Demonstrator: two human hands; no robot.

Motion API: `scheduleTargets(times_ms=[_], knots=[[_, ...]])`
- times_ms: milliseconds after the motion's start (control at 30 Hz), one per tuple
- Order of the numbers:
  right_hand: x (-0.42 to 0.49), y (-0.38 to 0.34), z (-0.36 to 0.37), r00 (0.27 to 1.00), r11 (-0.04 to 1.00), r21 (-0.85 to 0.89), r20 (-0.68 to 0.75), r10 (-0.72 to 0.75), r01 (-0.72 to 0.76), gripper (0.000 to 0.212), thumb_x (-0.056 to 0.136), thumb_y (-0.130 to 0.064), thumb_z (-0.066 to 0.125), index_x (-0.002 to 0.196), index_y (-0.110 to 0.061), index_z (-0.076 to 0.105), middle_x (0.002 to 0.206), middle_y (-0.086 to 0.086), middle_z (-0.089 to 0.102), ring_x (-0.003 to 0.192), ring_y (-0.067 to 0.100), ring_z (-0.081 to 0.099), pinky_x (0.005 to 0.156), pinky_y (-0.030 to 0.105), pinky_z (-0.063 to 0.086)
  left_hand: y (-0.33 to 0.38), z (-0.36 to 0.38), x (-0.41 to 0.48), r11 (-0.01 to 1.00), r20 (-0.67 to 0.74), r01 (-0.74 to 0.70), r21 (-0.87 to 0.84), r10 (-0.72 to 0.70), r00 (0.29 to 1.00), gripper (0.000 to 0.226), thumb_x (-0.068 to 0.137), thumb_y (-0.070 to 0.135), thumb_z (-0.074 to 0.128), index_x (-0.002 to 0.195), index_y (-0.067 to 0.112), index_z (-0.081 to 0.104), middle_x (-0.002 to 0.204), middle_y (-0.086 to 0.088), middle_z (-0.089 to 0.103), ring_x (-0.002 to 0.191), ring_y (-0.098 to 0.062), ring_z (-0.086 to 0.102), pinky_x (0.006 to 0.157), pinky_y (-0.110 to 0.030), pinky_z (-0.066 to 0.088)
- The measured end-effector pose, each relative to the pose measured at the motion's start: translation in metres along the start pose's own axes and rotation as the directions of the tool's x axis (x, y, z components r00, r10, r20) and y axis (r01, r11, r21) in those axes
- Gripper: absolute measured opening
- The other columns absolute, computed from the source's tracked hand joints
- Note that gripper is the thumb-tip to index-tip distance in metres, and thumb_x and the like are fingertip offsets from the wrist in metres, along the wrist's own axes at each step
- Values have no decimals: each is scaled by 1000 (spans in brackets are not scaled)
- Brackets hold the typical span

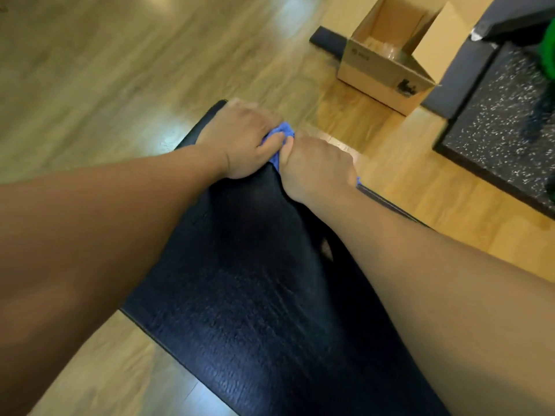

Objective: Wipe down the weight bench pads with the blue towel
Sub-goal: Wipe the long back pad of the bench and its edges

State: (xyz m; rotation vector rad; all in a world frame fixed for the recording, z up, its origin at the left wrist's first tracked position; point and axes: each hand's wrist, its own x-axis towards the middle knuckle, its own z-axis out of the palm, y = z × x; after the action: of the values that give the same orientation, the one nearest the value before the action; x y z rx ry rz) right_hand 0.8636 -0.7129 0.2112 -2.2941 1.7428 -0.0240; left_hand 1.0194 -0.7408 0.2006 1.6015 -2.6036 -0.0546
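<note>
The bench pad [255, 280] runs from the near edge out over the floor [120, 70]. At its far end the left hand [243, 142] and right hand [318, 166] sit side by side, gripping the towel [282, 132] between them on the pad. Beyond, to the right, a box [387, 70] stands on the floor, with a mat [504, 124] further right.

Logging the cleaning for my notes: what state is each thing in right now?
blue towel, bunched under both hands at the pad's far end
bench pad, black, uncovered nearer the camera
left hand, grips the towel
right hand, grips the towel
cardboard box, flaps open
</note>
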Motion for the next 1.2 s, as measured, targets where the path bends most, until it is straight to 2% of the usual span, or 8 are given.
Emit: scheduleTargets(times_ms=[133, 300, 533, 767, 867, 1000, 1100, 1200], knots=[[-9, 12, 0, 1000, 998, 61, -8, 9, -9, 45, 102, -39, 21, 123, -14, 52, 115, 9, 63, 106, 30, 59, 73, 35, 36, 10, -5, 1, 999, -26, -40, 20, 41, 999, 36, 88, 38, 22, 71, 14, 42, 79, -23, 60, 75, -41, 54, 66, -44, 39], [-29, 42, 2, 999, 997, 77, -34, -24, 26, 44, 102, -39, 19, 123, -16, 50, 112, 8, 62, 98, 27, 58, 72, 35, 36, 47, -2, -4, 997, -38, 52, 64, -49, 998, 30, 90, 32, 24, 70, 15, 36, 79, -25, 59, 72, -38, 51, 69, -39, 30], [-112, 120, -7, 996, 999, 40, -89, 26, -23, 39, 101, -36, 24, 119, -15, 51, 114, 5, 63, 101, 28, 60, 72, 37, 37, 176, 7, 3, 984, 18, 103, 144, -107, 994, 32, 94, 30, 21, 80, 15, 45, 99, -17, 61, 95, -34, 53, 82, -41, 29], [-224, 215, -17, 981, 989, -4, -132, 145, -147, 39, 99, -35, 29, 123, -11, 49, 116, 9, 59, 104, 31, 52, 86, 42, 35, 323, 13, 3, 991, 69, 64, 120, -73, 995, 41, 88, 35, 11, 83, 13, 46, 96, -14, 60, 90, -33, 51, 84, -42, 31], [-268, 252, -17, 973, 986, 11, -163, 165, -166, 44, 97, -35, 32, 132, -10, 45, 123, 7, 56, 111, 28, 49, 96, 41, 32, 383, 13, -1, 993, 122, 37, 115, -51, 991, 63, 85, 38, 4, 104, 3, 53, 109, -15, 58, 101, -32, 48, 97, -43, 30], [-328, 302, -22, 979, 985, -2, -106, 172, -173, 55, 99, -36, 25, 148, -10, 24, 156, 7, 25, 142, 26, 21, 116, 44, 12, 460, 14, -9, 996, 174, 53, 74, -65, 983, 70, 88, 38, 6, 142, 1, 32, 148, -12, 36, 139, -28, 24, 116, -46, 10], [-373, 338, -25, 978, 979, -15, -58, 200, -201, 58, 100, -37, 19, 151, -11, 10, 161, 6, 3, 147, 24, -1, 119, 45, -1, 517, 18, -15, 998, 208, 47, 49, -56, 977, 59, 98, 30, 21, 149, 2, 14, 158, -10, 15, 147, -26, 3, 118, -46, 2], [-416, 371, -27, 971, 973, -1, -65, 230, -231, 63, 95, -39, 7, 152, -11, 8, 161, 6, -3, 147, 23, -8, 119, 44, -3, 571, 19, -20, 1000, 196, 8, 12, -11, 981, 60, 97, 30, 22, 150, 3, 9, 160, -10, 8, 147, -27, -2, 119, -47, 0]])
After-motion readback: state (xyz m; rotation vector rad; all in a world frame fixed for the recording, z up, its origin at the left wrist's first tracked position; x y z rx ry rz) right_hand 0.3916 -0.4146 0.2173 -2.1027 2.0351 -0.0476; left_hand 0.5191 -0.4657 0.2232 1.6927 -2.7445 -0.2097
